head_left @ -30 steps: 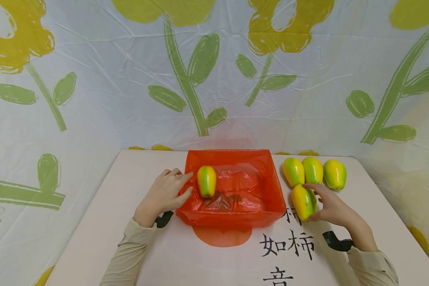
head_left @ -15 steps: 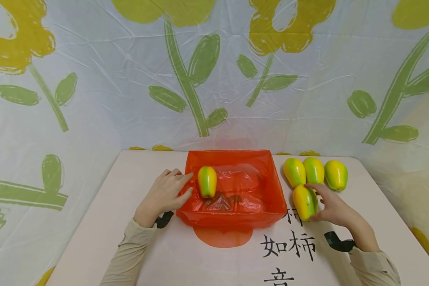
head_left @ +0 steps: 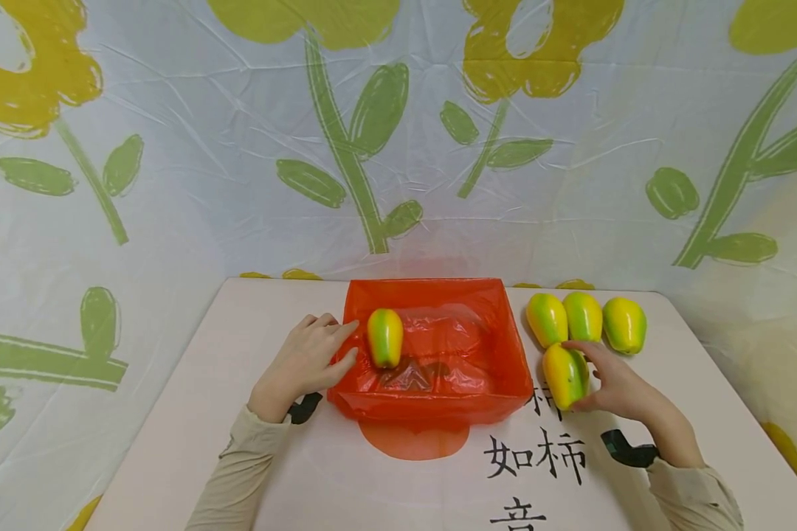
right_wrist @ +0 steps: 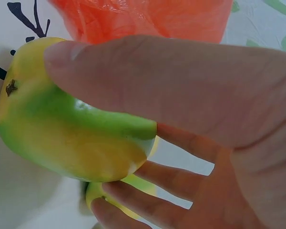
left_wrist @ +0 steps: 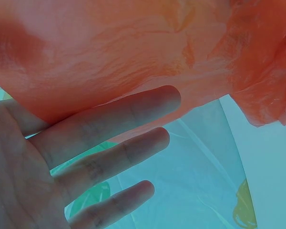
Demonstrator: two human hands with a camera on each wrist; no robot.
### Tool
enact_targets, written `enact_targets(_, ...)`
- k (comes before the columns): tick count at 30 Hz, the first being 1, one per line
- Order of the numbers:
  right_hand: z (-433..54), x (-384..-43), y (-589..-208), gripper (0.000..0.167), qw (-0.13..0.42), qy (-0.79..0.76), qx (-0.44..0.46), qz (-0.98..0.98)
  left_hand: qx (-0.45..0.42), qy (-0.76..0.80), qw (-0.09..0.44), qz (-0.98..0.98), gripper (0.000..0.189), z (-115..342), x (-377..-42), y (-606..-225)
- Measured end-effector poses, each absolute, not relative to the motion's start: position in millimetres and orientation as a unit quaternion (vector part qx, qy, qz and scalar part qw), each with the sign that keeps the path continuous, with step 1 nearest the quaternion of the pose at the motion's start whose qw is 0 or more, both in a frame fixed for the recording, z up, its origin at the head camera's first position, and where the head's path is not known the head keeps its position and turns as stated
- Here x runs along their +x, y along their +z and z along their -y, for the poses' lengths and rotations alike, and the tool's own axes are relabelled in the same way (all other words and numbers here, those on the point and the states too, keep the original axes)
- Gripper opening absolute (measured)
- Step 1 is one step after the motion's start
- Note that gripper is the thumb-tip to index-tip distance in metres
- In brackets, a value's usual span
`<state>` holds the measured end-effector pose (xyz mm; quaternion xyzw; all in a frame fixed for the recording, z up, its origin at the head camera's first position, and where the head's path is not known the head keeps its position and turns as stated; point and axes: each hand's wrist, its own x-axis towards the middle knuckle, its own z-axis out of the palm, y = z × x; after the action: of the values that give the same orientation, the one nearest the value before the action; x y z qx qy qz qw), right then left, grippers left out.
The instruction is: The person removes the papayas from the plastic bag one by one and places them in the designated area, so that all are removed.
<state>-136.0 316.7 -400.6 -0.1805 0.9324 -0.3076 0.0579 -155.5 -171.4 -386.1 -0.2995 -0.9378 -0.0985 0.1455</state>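
Note:
My right hand (head_left: 620,387) grips a yellow-green mango (head_left: 561,376) at the right of the red container. In the right wrist view, the thumb lies along one side of the mango (right_wrist: 76,129) and fingers reach round the other. My left hand (head_left: 305,358) is at the left side of the red container (head_left: 432,405), which looks covered in thin plastic. In the left wrist view, the left fingers (left_wrist: 128,112) are extended beside the red plastic (left_wrist: 133,52); contact is hard to tell. Another mango (head_left: 385,338) lies inside the container, near its left wall.
Behind the gripped mango, three more mangoes (head_left: 582,317) lie in a row at the table's back right. The pale table (head_left: 292,472) bears black characters (head_left: 534,456) in front. A flower-printed cloth (head_left: 252,206) stands behind and at the sides.
The head view has shifted very slightly. Both hands and the mangoes show no clear movement.

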Motion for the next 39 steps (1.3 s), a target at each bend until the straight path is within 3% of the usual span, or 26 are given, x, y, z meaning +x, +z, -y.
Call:
enact_targets(9,-314.7,-134.9,-395.0,0.089,0.06,-0.3,-0.171,-0.937,-0.299,-0.094,0.151,0.938,0.042,173.0,-155.6,-386.9)
enact_targets(19,-307.3,-140.0,-376.9,0.069,0.043,-0.286,-0.176,-0.941,-0.299,-0.098,0.146,0.938,0.043,172.4,-156.3,-385.8)
enact_targets(39,-257.9,-172.4,-328.3,0.05,-0.018,-0.26,-0.206,-0.943,-0.301,-0.099,0.148,0.937,0.043,173.3,-155.3,-384.1)
